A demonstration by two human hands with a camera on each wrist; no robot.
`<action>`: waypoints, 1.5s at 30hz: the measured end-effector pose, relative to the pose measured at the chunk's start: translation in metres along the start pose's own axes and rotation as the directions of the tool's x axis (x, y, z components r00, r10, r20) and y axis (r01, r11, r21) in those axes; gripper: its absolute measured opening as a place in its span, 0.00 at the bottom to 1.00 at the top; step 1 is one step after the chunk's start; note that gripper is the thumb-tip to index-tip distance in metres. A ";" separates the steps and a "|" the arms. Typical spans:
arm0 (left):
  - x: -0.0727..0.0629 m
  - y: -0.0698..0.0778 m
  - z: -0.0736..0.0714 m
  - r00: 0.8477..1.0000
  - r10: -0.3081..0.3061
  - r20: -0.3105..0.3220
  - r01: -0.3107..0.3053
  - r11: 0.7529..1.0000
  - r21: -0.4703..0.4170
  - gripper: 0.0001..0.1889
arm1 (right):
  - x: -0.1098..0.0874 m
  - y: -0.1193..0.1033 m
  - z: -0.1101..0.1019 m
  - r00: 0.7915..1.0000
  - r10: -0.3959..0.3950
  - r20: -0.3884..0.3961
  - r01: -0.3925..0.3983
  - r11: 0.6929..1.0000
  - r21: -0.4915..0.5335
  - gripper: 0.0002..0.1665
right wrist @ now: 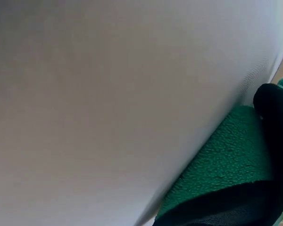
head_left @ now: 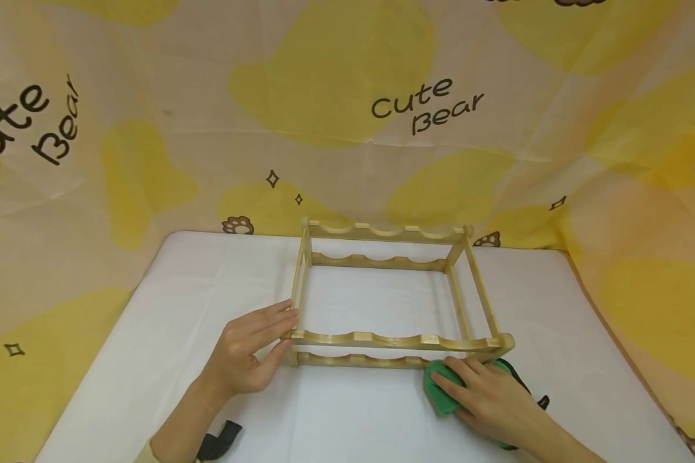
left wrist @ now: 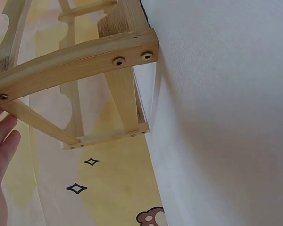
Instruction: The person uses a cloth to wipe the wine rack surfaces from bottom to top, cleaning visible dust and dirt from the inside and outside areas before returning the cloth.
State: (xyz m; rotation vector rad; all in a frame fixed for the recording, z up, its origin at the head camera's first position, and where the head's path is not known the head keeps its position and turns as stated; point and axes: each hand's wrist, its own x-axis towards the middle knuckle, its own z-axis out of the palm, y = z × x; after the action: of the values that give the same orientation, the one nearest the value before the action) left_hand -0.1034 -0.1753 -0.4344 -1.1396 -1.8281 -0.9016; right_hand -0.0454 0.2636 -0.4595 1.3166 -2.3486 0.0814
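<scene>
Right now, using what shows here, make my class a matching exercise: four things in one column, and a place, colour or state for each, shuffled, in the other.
1. Rack
2. Cloth
3. Left hand
4. Right hand

A. Holding the cloth
B. Standing on the table
C. At the rack's near left corner
D. Green with black edging

Pairs: 1-B, 2-D, 3-C, 4-A

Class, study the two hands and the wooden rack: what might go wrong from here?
First, the rack might slide or turn, since the left hand steadies only its near left corner with flat fingers. Second, the green cloth, bunched under the right hand, could catch on the rack's near right corner and tug it across the table.
</scene>
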 end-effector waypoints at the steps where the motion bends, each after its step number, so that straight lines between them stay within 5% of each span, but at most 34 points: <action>1: 0.000 0.000 0.000 1.000 0.000 0.000 0.000 1.000 -0.001 0.17 | 0.000 0.000 0.001 1.000 -0.001 0.000 0.001 1.000 -0.005 0.35; 14: 0.000 0.001 0.001 1.000 -0.010 0.003 0.010 1.000 -0.005 0.18 | 0.012 -0.001 0.007 0.997 -0.041 0.066 0.042 0.999 -0.017 0.36; 25: 0.001 0.002 0.000 1.000 -0.007 0.000 0.007 1.000 0.007 0.18 | 0.030 -0.008 0.010 0.994 -0.097 0.042 0.096 0.995 0.013 0.30; 30: 0.002 0.002 0.000 1.000 -0.006 0.002 0.006 1.000 0.011 0.17 | 0.043 -0.013 0.013 0.990 -0.121 0.073 0.121 0.993 0.006 0.27; 40: 0.003 0.002 0.000 1.000 -0.004 0.001 0.004 1.000 0.007 0.17 | 0.079 -0.030 0.021 0.981 -0.170 0.088 0.174 0.984 -0.040 0.37; 45: 0.003 0.003 0.000 1.000 -0.012 0.003 0.012 1.000 0.006 0.17 | 0.092 -0.036 0.025 0.975 -0.184 0.129 0.192 0.980 -0.055 0.33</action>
State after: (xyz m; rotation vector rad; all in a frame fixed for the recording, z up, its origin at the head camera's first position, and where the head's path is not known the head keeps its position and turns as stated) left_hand -0.1017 -0.1734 -0.4312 -1.1280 -1.8410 -0.9007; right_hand -0.0654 0.1639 -0.4502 1.5425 -2.2909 -0.1401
